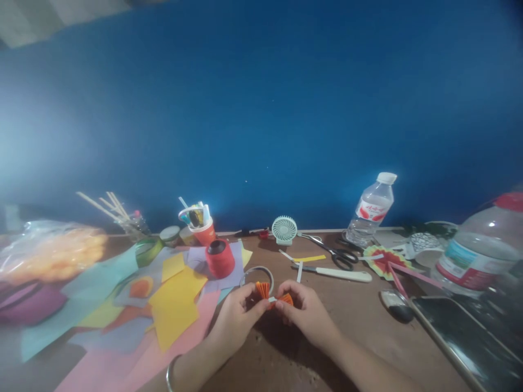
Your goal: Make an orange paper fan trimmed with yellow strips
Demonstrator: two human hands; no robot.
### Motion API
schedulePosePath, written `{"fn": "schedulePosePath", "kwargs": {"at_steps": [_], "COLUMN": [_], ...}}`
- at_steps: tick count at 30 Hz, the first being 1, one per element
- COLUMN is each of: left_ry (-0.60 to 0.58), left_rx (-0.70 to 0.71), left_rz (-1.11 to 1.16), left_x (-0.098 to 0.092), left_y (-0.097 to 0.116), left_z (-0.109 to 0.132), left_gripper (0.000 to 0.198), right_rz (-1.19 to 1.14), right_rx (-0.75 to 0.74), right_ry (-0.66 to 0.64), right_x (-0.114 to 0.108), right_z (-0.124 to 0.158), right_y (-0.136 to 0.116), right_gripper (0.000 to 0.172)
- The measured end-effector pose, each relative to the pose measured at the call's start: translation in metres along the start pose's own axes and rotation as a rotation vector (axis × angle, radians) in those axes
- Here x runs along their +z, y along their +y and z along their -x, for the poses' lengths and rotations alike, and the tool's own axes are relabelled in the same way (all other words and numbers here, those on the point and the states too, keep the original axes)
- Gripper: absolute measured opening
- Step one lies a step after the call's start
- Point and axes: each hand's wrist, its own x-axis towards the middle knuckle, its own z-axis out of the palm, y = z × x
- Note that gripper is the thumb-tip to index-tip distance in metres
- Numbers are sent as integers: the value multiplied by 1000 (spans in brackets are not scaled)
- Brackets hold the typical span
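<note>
A small piece of pleated orange paper (pixel 262 289), fanned out at both ends with a white band round its middle, is held just above the brown table (pixel 347 326). My left hand (pixel 239 313) pinches it from the left, thumb and forefinger close to the white band. From the right, my right hand (pixel 304 310) grips the other fanned half between thumb and fingers. Behind the hands lie a roll of tape (pixel 265 270), a white strip (pixel 299 272) and a white-handled knife (pixel 343 274).
Coloured paper sheets (pixel 175 310) and a red thread spool (pixel 219 258) lie left. A small fan (pixel 284 230) stands behind. Black-handled scissors (pixel 343 258), a bottle (pixel 371 209), a larger bottle (pixel 480 250), a paper fan (pixel 388 262) and a phone (pixel 466 343) are right.
</note>
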Motion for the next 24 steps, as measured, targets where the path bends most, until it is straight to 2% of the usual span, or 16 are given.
{"fn": "schedulePosePath", "kwargs": {"at_steps": [5, 8, 13, 19, 22, 24], "left_ry": [88, 114, 146, 137, 158, 184], "left_rx": [-114, -161, -221, -209, -209, -191], "left_rz": [265, 430, 645, 650, 599, 573], "left_x": [4, 6, 11, 13, 10, 6], "left_y": [3, 3, 2, 7, 10, 10], "left_z": [-3, -3, 0, 4, 3, 1], "left_gripper": [15, 20, 20, 27, 29, 30], "right_rz": [355, 534, 705, 841, 862, 827], "right_rx": [-176, -300, -492, -587, -646, -692], "right_ry": [32, 13, -41, -110, -125, -80], "right_x": [0, 0, 1, 5, 7, 4], "right_z": [8, 12, 13, 13, 17, 20], "right_y": [-5, -7, -6, -3, -7, -13], "right_gripper": [4, 3, 2, 8, 24, 33]}}
